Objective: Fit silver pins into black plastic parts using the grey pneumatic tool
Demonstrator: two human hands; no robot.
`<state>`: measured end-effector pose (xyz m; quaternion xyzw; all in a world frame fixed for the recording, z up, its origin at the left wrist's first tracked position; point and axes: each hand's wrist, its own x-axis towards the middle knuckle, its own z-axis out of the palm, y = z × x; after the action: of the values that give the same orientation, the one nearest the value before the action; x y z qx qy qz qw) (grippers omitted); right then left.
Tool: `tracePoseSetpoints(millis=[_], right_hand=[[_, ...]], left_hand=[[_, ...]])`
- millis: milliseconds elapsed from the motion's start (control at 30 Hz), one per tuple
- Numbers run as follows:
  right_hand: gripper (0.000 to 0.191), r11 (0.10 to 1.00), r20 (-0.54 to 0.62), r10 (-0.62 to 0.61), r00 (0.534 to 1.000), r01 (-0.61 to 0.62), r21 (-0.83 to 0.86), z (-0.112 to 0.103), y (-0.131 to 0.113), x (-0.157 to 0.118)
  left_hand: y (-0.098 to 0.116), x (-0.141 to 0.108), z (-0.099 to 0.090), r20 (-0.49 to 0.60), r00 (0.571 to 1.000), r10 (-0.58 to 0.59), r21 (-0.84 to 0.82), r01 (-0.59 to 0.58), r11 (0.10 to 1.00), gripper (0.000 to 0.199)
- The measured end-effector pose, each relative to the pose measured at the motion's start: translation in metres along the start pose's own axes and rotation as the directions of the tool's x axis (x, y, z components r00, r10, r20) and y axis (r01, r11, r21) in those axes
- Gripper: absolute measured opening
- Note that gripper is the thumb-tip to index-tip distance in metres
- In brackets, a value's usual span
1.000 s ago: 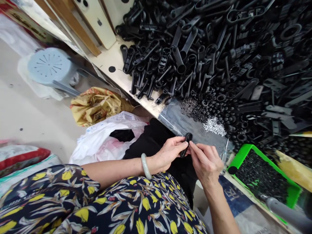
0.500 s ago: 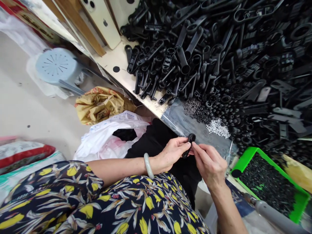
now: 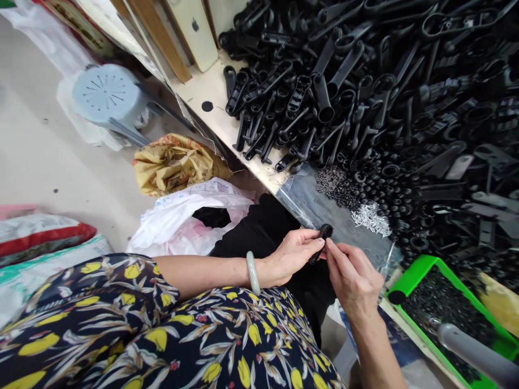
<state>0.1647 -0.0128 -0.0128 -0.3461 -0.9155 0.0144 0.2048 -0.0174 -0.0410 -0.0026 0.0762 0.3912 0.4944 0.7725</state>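
Note:
My left hand (image 3: pixel 290 256) is closed around a small black plastic part (image 3: pixel 325 232), holding it tilted between thumb and fingers just off the bench's front edge. My right hand (image 3: pixel 357 278) pinches with thumb and fingertips against the same part. Whatever its fingertips grip, if anything, is too small to make out. Beyond the hands, a pile of small silver pins (image 3: pixel 371 219) lies on a clear plastic sheet (image 3: pixel 300 192). Tiny dark metal pieces (image 3: pixel 330 180) and many small black round pieces (image 3: pixel 389 181) lie near the pins.
Black plastic handle-like parts (image 3: pixel 300 97) are heaped across the bench (image 3: pixel 198 89). A green bin (image 3: pixel 419 265) of small black pieces stands at right, with a grey cylindrical tool (image 3: pixel 466 346) before it. At left are a white bag (image 3: pixel 166 229), a yellow sack (image 3: pixel 174 162) and a blue stool (image 3: pixel 105 94).
The camera view has shifted, so the bench and floor things appear further right. Both hands stay together at the black plastic part, with barely any change in their grip.

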Motion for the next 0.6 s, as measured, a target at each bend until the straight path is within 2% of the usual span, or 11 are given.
tracePoseSetpoints(millis=[167,267,600], right_hand=[[0.032,0.999,-0.005,0.026,1.000,-0.026,0.032,0.0017,0.0035,-0.0013],[0.033,0.999,0.019,-0.001,1.000,0.000,0.036,0.0011,0.0065,-0.0011],[0.027,0.998,0.041,-0.032,0.999,0.034,-0.051,-0.0007,0.0058,0.0005]], left_hand=[[-0.0031,0.0019,-0.0020,-0.001,1.000,0.009,-0.010,-0.009,1.000,0.050],[-0.0053,0.0023,-0.0030,0.012,1.000,0.010,-0.009,-0.010,1.000,0.052],[-0.0100,0.0044,-0.0037,0.016,0.999,0.051,-0.009,-0.051,0.999,0.052]])
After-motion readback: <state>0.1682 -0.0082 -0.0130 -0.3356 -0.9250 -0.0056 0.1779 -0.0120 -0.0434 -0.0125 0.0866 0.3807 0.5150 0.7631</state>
